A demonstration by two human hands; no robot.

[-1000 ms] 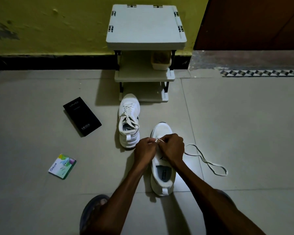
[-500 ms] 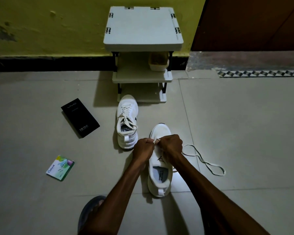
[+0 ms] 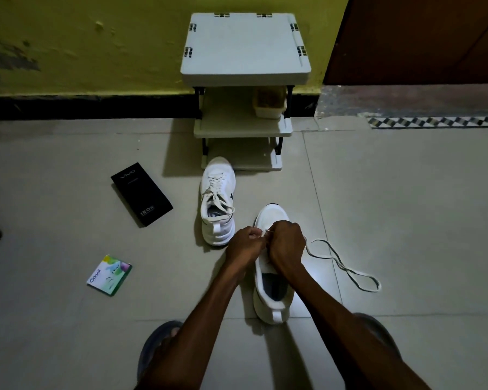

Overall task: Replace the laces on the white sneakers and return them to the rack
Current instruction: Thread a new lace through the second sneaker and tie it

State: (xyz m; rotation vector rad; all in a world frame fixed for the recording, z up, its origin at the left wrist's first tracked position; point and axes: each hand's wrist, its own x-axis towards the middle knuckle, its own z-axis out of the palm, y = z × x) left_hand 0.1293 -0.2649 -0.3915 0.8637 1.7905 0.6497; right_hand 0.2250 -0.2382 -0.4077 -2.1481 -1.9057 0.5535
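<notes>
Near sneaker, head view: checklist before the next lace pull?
1. Grip: left hand and right hand both pinch the lace over the near sneaker: ok.
2. Which eyelet the lace is through: cannot tell, the hands cover it.
3. Lace tail lies loose on the floor right of the sneaker, snagged on nothing: ok.
4. Near sneaker fully laced: not ok, no crossings show below the hands.
5. Far sneaker laced: ok.
6. Far sneaker on the rack: not ok, it stands on the floor in front.
</notes>
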